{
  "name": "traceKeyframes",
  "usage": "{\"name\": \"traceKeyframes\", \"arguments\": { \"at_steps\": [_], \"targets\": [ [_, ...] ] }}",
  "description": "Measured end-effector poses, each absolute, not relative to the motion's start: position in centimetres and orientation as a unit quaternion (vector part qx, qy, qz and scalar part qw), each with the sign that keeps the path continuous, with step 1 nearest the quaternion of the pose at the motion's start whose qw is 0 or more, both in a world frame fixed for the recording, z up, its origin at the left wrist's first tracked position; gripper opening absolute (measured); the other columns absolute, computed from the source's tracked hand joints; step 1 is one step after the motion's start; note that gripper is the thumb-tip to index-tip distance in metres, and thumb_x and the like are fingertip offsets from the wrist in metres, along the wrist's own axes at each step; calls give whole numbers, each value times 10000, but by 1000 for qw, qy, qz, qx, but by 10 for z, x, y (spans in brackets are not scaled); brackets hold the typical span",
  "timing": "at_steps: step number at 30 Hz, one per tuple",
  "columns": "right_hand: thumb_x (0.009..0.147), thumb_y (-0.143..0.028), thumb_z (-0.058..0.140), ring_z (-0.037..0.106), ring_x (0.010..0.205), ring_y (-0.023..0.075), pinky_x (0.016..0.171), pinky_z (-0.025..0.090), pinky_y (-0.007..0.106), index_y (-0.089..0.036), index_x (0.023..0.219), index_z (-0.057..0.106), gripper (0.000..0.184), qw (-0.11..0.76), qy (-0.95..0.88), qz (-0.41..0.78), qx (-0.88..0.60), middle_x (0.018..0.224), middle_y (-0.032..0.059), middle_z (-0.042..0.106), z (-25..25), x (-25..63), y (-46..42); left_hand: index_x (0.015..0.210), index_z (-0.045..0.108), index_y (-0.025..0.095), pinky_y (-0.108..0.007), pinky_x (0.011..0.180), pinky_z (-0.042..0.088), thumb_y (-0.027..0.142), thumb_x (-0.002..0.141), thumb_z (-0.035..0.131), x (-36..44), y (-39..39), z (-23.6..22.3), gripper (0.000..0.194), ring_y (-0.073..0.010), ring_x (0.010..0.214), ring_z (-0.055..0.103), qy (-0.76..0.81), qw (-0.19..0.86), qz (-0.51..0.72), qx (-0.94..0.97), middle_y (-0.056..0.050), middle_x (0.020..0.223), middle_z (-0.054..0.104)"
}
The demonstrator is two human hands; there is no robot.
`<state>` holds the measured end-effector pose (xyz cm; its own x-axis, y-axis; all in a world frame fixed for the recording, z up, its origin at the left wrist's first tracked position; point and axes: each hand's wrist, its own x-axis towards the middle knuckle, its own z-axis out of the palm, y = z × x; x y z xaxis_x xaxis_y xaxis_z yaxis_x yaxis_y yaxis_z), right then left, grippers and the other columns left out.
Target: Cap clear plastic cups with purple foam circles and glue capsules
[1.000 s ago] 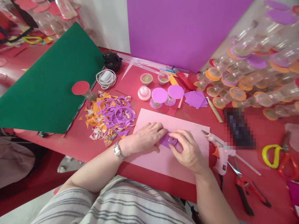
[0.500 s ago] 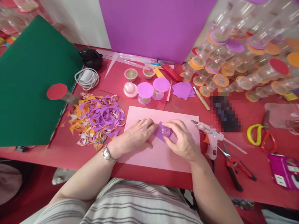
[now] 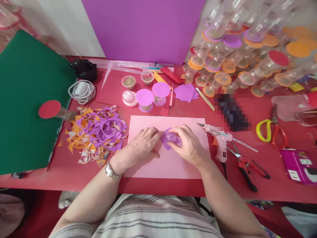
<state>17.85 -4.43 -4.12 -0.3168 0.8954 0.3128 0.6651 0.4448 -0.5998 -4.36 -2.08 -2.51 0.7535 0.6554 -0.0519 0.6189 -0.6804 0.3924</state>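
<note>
A purple square of foam or card [image 3: 167,145] lies on the pink sheet [image 3: 146,168] in front of me. On it stands a small clear plastic dome [image 3: 171,136], pinched between the thumb and fingers of my right hand [image 3: 187,143]. My left hand [image 3: 142,143] rests palm down on the pink sheet, fingers stretched out, with its fingertips at the left edge of the purple square. The glue gun [image 3: 220,138] lies just right of my right hand, its orange trigger towards me.
Purple and orange scraps [image 3: 101,127] are heaped at the left. Behind the sheet stand purple-topped cups [image 3: 145,98] and a stack of purple squares [image 3: 186,92]. Pruning shears [image 3: 247,165] and scissors [image 3: 272,130] lie right. Clear hourglass-like plastic pieces [image 3: 218,62] pile up at the back right.
The camera view has shifted slightly. Both hands keep nearly the same place on the pink sheet, and my right hand still holds the dome on the purple square.
</note>
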Motion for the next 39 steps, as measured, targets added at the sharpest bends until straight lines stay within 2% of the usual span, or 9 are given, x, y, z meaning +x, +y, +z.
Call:
{"name": "traceKeyframes", "arguments": {
  "at_steps": [5, 8, 12, 22, 26, 29, 32, 37, 39],
  "targets": [
    [831, -204, 754, 628, 1055, 318, 907, 575, 510, -241, 1198, 535, 429, 315, -794, 182, -486, 1096, 105, 633, -43, 179, -45, 1392, 411, 130, -472, 1013, 522, 345, 766, 863, -43, -21, -25, 801, -313, 1165, 608, 352, 185, 47, 916, -156, 1246, 587],
    [880, -165, 658, 621, 1103, 306, 948, 565, 503, -238, 1231, 531, 381, 332, -804, 181, -459, 1143, 116, 630, -40, 178, -44, 1393, 417, 131, -475, 1015, 522, 337, 763, 867, -44, -22, -26, 802, -311, 1165, 611, 353, 187, 50, 915, -157, 1247, 591],
    [908, -98, 560, 637, 1033, 274, 901, 575, 461, -239, 1149, 568, 280, 330, -814, 172, -447, 1079, 98, 661, -38, 178, -43, 1396, 418, 133, -473, 1009, 528, 324, 753, 876, -43, -21, -27, 813, -308, 1161, 613, 350, 188, 52, 916, -157, 1251, 597],
    [880, -121, 615, 634, 956, 271, 851, 572, 449, -238, 1060, 559, 223, 336, -790, 158, -487, 983, 77, 637, -45, 176, -44, 1367, 419, 132, -469, 1020, 525, 363, 723, 891, -42, -23, -25, 831, -312, 1155, 615, 365, 191, 38, 911, -149, 1234, 587],
    [877, -165, 640, 628, 1008, 291, 877, 573, 474, -244, 1147, 551, 295, 334, -795, 157, -480, 1046, 92, 628, -47, 177, -44, 1354, 424, 164, -465, 1013, 526, 379, 742, 875, -42, -24, -24, 790, -304, 1153, 618, 363, 195, 44, 910, -133, 1231, 587],
    [865, -141, 615, 624, 1056, 303, 911, 570, 493, -238, 1219, 536, 375, 333, -805, 158, -465, 1107, 110, 623, -47, 178, -45, 1330, 452, 145, -464, 1002, 534, 382, 741, 876, -42, -24, -23, 764, -304, 1133, 628, 364, 192, 52, 910, -140, 1217, 599],
    [865, -107, 574, 623, 1082, 305, 932, 565, 498, -231, 1249, 529, 406, 327, -813, 156, -456, 1129, 120, 628, -45, 178, -45, 1261, 517, 114, -424, 938, 563, 363, 776, 851, -42, -21, -21, 639, -281, 1054, 647, 358, 175, 89, 913, -133, 1142, 634],
    [880, -122, 558, 624, 1082, 308, 927, 559, 504, -223, 1266, 526, 401, 319, -818, 160, -451, 1129, 125, 638, -43, 180, -44, 1032, 624, 176, -303, 837, 547, 174, 972, 602, -45, -16, -17, 64, -186, 920, 657, 400, 120, 197, 887, -48, 972, 668],
    [876, -113, 550, 623, 1085, 307, 931, 556, 500, -215, 1269, 526, 407, 319, -819, 162, -448, 1131, 128, 639, -43, 181, -44, 923, 630, 181, -295, 805, 526, 182, 1000, 554, -46, -15, -17, 108, -174, 843, 648, 415, 95, 205, 881, -32, 884, 665]
  ]
}}
